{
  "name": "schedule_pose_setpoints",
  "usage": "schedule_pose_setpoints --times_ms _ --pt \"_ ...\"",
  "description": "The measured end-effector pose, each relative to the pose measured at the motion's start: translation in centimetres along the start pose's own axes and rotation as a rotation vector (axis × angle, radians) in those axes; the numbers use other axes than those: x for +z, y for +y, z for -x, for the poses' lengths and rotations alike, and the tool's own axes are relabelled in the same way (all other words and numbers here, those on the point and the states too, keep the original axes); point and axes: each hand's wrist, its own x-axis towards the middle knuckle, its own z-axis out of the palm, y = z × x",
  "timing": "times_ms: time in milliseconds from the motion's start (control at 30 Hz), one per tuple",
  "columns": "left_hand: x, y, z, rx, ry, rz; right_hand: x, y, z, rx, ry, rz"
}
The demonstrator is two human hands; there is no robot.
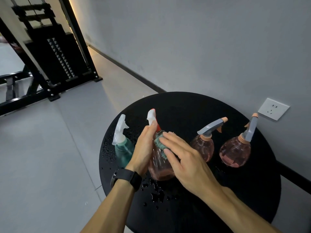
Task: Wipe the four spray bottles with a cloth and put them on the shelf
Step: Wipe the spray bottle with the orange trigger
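- My left hand (143, 148) grips the neck of the red bottle (159, 169), which stands on the black table (218, 207).
- My right hand (183, 158) presses the teal cloth (159, 142) against it, fingers straight.
- The green bottle (123, 150) stands just left; two pink bottles (203, 147) (234, 153) stand right.
- Water drops (155, 195) lie near me, perhaps a small puddle.

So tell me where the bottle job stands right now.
Nothing looks finished: all four bottles stand on the round black table, and no shelf is in view. In hand: the left hand grips the red-trigger pink bottle while the right hand presses the green cloth against it. Left: the teal bottle, two grey-trigger pink bottles, then shelving. Water drops remain.
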Motion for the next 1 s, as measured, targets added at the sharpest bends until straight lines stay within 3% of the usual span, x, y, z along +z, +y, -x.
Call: schedule_pose_setpoints --times_ms 400,800,1000 --pt "-0.7 0.4 -1.0 0.032 0.057 0.068 0.4 2.3 5.0 -0.248 0.026 0.08" --pt "1.9 0.0 0.8 0.022 -0.08 0.027 -1.7 1.6 1.6 0.029 0.057 -0.154" --pt "2.0 0.6 1.5 0.033 -0.086 -0.033 -1.7 1.4 0.4 0.066 0.071 -0.156"
